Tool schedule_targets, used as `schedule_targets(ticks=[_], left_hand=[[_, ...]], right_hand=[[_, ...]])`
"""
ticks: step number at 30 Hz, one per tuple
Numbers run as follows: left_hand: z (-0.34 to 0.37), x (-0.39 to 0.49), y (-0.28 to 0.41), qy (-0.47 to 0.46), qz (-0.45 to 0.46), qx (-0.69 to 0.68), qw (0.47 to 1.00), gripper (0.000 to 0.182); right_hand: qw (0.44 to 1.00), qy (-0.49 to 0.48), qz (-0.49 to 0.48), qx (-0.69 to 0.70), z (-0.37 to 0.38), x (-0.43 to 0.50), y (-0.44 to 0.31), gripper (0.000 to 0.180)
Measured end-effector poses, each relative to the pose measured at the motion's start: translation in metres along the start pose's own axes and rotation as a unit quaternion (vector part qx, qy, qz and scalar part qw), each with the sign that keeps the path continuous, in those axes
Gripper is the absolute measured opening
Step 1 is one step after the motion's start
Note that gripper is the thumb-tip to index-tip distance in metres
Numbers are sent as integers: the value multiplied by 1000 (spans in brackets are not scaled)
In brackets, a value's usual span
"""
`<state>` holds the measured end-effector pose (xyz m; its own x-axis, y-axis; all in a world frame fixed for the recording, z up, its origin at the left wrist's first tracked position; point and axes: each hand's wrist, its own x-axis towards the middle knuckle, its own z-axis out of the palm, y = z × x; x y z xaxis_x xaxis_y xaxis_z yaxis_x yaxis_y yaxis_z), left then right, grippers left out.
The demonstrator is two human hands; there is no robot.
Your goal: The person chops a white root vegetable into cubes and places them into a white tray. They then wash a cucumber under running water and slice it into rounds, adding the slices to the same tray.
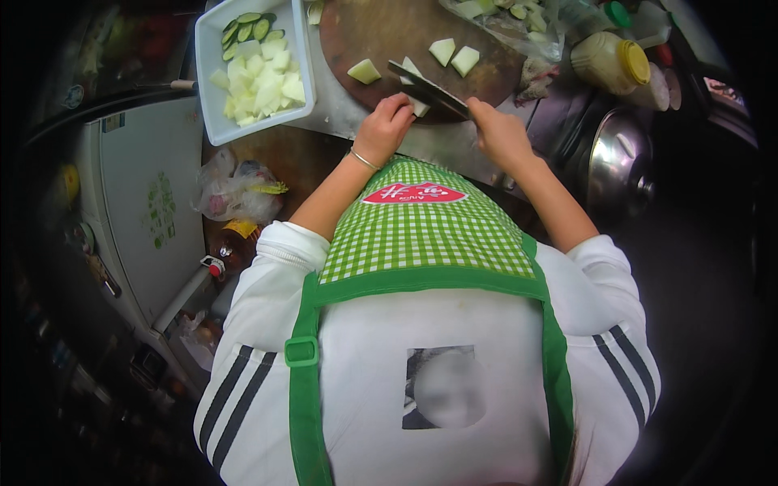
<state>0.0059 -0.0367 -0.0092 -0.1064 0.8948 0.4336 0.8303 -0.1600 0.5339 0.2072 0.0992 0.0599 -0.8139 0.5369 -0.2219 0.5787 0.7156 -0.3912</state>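
My right hand (499, 135) grips the handle of a kitchen knife (434, 91), whose blade points up and to the left over a round wooden cutting board (389, 30). Under the blade, near the board's front edge, my left hand (386, 124) holds a pale green vegetable piece (419, 107) with bent fingers. Another pale piece (411, 68) shows just beyond the blade. One cut chunk (364, 71) lies to the left, and two more chunks (453, 58) rest farther back on the board.
To the left stands a white plastic tub (203, 91) with pale vegetable chunks and cucumber slices (246, 27). A plastic bag of scraps (529, 30), a yellow-lidded jar (611, 64) and a crumpled cloth (535, 79) sit right of the board. A metal pot lid (620, 158) is nearer on the right.
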Motion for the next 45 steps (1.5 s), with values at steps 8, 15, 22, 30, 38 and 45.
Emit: schedule_targets(ticks=[8,15,22,30,38,45], left_hand=[[-22,31,-6,30,-53,-6,998,25],[9,106,-29,-305,-79,198,928,42],[12,139,-47,-442,-84,211,868,35],[13,122,-60,-407,-117,138,895,41],[5,157,0,-304,-85,-182,931,20],[15,187,62,-220,61,-127,965,27]], right_hand=[[951,269,-127,-87,-50,-49,27,35],[943,268,-130,-147,-67,-76,36,29],[947,280,-94,-128,-66,-90,41,33],[947,280,-99,-117,-66,-87,51,29],[945,265,-147,-121,-77,-68,60,26],[919,332,-137,-165,-108,-41,74,22]])
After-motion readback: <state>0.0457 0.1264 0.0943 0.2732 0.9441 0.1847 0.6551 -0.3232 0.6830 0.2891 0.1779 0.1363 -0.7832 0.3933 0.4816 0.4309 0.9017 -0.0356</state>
